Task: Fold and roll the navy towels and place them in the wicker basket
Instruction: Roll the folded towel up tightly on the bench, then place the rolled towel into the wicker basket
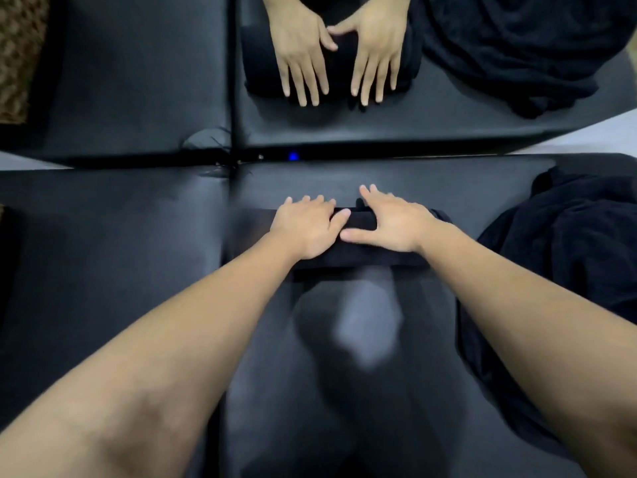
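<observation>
Navy towel roll (358, 257) pressed flat under left hand (305, 229) and right hand (389, 227), fingers straight, spread, keeping roll tight on desk (120, 253).

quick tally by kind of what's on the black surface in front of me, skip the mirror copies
Rolled navy towel under both hands: 1
Loose heap of navy towels at the right: 1 heap, number of towels in it cannot be told
Hands, left hand and right hand: 2
Total: 4
</observation>
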`<action>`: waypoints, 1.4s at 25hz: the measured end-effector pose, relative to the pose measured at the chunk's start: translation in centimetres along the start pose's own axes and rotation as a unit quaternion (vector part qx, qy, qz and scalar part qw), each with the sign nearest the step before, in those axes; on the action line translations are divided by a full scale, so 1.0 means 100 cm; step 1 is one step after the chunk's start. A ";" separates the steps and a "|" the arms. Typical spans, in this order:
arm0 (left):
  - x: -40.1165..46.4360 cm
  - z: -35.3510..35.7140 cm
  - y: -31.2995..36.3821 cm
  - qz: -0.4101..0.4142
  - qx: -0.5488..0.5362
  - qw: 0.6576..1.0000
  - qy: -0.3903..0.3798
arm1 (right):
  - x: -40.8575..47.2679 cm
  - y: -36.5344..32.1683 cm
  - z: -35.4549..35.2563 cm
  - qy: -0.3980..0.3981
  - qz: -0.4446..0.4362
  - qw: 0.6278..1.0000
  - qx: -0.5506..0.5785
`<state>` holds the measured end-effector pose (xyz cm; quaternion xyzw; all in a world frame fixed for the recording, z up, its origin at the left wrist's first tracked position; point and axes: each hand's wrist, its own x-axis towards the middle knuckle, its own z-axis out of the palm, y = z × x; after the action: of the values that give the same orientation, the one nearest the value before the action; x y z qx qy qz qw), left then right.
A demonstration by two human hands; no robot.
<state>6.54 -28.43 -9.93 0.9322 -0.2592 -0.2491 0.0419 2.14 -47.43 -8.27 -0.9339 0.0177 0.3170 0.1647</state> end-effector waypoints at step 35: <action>-0.422 0.000 -0.020 -0.002 0.039 0.994 0.100 | -0.294 -0.171 0.078 0.116 -0.231 0.937 -0.235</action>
<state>-23.83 -5.42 8.33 0.9539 -0.2615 -0.1442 0.0312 -23.57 -30.89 8.60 -0.9546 -0.2544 0.1545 0.0064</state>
